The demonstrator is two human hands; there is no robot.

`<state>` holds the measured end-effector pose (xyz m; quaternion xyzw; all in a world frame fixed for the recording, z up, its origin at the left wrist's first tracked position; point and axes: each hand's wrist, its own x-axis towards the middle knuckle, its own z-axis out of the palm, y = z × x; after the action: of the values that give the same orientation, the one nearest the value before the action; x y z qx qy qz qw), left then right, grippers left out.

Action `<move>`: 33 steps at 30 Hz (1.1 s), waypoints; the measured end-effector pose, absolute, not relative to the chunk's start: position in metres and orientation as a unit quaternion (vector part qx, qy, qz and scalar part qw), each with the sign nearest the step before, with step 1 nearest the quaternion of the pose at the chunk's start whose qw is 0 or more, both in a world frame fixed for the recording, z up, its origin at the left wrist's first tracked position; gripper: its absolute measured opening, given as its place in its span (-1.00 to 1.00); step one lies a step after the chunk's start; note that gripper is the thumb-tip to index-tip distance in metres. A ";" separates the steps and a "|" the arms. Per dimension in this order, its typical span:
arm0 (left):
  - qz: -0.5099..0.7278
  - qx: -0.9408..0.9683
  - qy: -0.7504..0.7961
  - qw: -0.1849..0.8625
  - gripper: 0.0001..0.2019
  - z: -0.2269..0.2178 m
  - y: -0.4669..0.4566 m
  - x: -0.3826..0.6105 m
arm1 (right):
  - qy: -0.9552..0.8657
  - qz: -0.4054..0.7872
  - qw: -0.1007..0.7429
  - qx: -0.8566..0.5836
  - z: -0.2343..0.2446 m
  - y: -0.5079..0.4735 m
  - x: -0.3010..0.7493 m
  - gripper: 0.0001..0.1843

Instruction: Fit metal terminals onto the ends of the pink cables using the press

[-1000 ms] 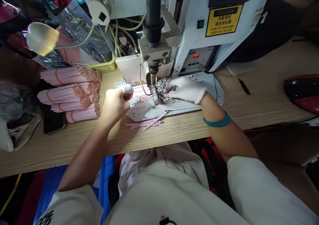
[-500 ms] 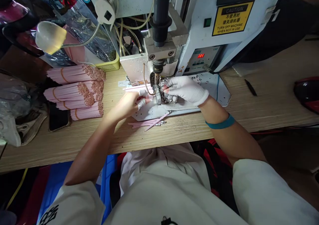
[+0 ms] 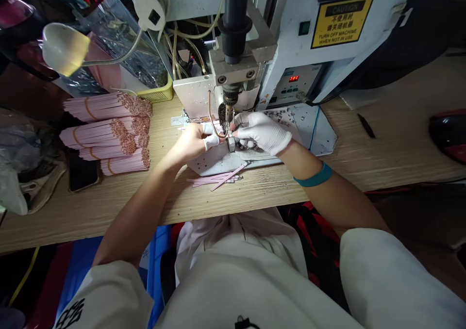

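My left hand (image 3: 196,142), with white covers on some fingertips, is closed just left of the machine's soldering-type tip (image 3: 228,113). What its fingertips pinch is too small to make out. My right hand (image 3: 262,132), in a white glove, is closed, thumb and finger meeting right beside the tip; whatever lies between them is hidden. A small grey metal block (image 3: 231,145) stands under the tip, between my hands. Small grey pieces (image 3: 250,143) lie heaped below my right hand. Pink strips (image 3: 218,178) with small grey ends lie loose at the white base plate's (image 3: 207,164) front edge.
Several banded bundles of pink strips (image 3: 98,135) lie at the left by a phone (image 3: 83,171). A lamp (image 3: 65,50) and a yellow basket (image 3: 156,93) are behind them. The machine body (image 3: 287,42) rises ahead. A black pointed object (image 3: 366,126) lies at the right.
My right hand has moved left, up to the tip. My left hand has shifted slightly and its fingers now reach close beside the tip. The camera view has shifted a little.
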<state>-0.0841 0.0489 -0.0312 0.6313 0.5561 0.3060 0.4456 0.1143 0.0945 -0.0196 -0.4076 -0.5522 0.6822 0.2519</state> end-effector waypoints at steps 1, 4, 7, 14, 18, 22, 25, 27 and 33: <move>0.309 0.632 0.555 0.444 -0.82 -0.032 0.050 -0.084 | -0.552 0.681 0.252 -0.409 -0.020 0.094 0.114 -0.81; 0.316 0.635 0.548 0.444 -0.82 -0.034 0.051 -0.084 | -0.551 0.684 0.256 -0.405 -0.022 0.095 0.114 -0.81; 0.322 0.631 0.548 0.445 -0.82 -0.036 0.052 -0.085 | -0.550 0.688 0.260 -0.396 -0.026 0.095 0.115 -0.81; 0.341 0.615 0.544 0.457 -0.90 -0.033 0.052 -0.081 | -0.560 0.683 0.265 -0.387 -0.030 0.097 0.116 -0.82; 0.342 0.615 0.539 0.463 -0.87 -0.032 0.052 -0.080 | -0.554 0.686 0.264 -0.392 -0.029 0.097 0.116 -0.81; 0.337 0.611 0.540 0.471 -0.86 -0.034 0.054 -0.081 | -0.558 0.685 0.264 -0.387 -0.029 0.098 0.116 -0.81; 0.329 0.611 0.545 0.470 -0.83 -0.035 0.054 -0.082 | -0.562 0.688 0.262 -0.376 -0.029 0.097 0.117 -0.81; 0.324 0.615 0.548 0.464 -0.82 -0.035 0.053 -0.083 | -0.559 0.693 0.262 -0.374 -0.029 0.096 0.117 -0.80; 0.330 0.617 0.545 0.463 -0.81 -0.030 0.051 -0.079 | -0.563 0.686 0.255 -0.383 -0.026 0.096 0.118 -0.79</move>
<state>-0.0793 0.0509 -0.0296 0.6171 0.5445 0.3296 0.4626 0.1180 0.0965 -0.0264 -0.3835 -0.5634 0.6859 0.2552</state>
